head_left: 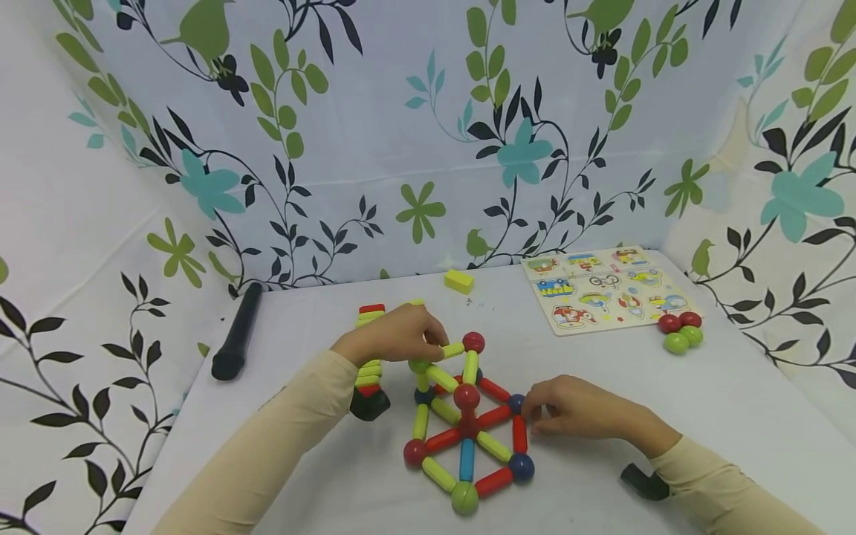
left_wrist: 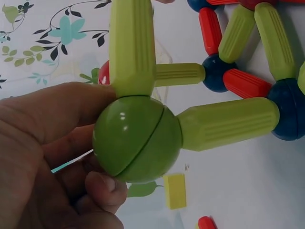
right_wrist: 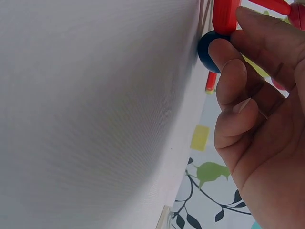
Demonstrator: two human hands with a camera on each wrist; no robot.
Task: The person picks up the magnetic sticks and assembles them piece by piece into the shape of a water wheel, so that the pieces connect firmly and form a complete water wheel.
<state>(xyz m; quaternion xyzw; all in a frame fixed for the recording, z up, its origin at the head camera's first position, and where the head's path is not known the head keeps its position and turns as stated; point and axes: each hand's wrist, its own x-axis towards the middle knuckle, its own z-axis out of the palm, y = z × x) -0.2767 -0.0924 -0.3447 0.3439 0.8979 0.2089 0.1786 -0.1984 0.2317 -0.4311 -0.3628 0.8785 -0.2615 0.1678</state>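
A frame of magnetic rods and balls stands on the table, a six-sided wheel with a red ball [head_left: 467,397] raised at its centre. My left hand [head_left: 401,333] is at its upper left corner, fingers curled round a green ball [left_wrist: 137,139]. From that ball run two yellow-green rods [left_wrist: 229,124] in the left wrist view. On the right side, my right hand [head_left: 575,407] holds a blue ball [right_wrist: 206,50] at the rim, one fingertip on it and another against the adjoining red rod [right_wrist: 225,16]. A raised red ball [head_left: 473,342] sits at the back.
Left of the frame lie a row of yellow-green and red rods [head_left: 369,365] and a black curved piece [head_left: 369,405]. A microphone [head_left: 237,331], a yellow block [head_left: 458,281], a picture puzzle board [head_left: 605,290] and loose red and green balls [head_left: 677,342] lie farther out. Another black piece [head_left: 645,481] is by the right sleeve.
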